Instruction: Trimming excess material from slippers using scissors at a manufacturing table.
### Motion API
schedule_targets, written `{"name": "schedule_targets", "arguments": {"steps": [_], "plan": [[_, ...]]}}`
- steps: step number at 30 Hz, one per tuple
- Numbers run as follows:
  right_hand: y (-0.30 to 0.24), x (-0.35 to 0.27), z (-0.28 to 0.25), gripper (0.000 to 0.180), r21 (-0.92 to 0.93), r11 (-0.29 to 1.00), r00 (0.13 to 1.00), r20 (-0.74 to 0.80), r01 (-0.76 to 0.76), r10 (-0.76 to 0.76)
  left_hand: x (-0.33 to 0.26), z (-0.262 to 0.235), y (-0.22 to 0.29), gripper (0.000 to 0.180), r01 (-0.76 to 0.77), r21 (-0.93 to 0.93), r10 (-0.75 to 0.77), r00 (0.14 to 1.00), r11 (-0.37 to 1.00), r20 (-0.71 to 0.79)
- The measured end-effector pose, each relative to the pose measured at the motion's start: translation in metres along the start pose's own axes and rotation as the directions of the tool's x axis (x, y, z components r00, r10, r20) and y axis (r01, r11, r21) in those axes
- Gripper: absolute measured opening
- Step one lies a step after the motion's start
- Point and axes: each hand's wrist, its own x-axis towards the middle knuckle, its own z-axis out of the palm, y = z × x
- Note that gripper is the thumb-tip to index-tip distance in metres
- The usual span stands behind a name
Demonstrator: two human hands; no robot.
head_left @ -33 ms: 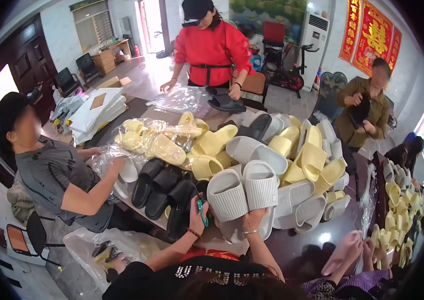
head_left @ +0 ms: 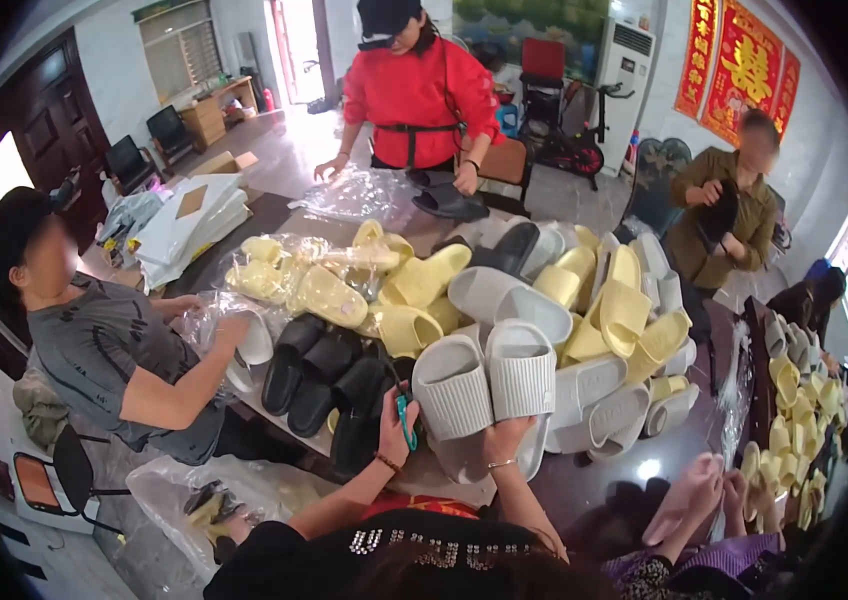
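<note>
My right hand grips a pair of ribbed grey slippers from below, soles resting back against other grey slippers. Close on the left, my left hand is closed around a small teal-handled tool whose exact kind I cannot make out. Beside that hand lie several black slippers in rows. Beyond both hands spreads a pile of yellow slippers and grey slippers, some of the yellow ones in clear plastic bags.
At left, a person in grey handles a bagged pale slipper. Across the table, a person in red holds black slippers. A person at right holds a dark slipper. Nearby hands at lower right hold a pink slipper. A plastic sack stands lower left.
</note>
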Motion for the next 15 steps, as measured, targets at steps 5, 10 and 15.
{"name": "schedule_targets", "arguments": {"steps": [5, 10, 15], "plan": [[0.042, -0.017, 0.012, 0.047, 0.415, 0.902, 0.962, -0.179, -0.118, 0.208, 0.006, 0.020, -0.020, 0.036, 0.019, 0.063, -0.027, 0.989, 0.998, 0.143], [0.045, -0.009, -0.006, 0.048, 0.506, 0.849, 0.915, -0.255, -0.150, 0.314, 0.014, 0.024, -0.055, 0.040, 0.187, 0.135, -0.215, 0.947, 0.973, 0.240], [0.056, 0.003, -0.025, 0.055, -0.237, 0.967, 0.975, -0.220, -0.092, 0.039, 0.020, 0.024, -0.061, 0.041, 0.197, 0.166, -0.237, 0.932, 0.966, 0.273]]}}
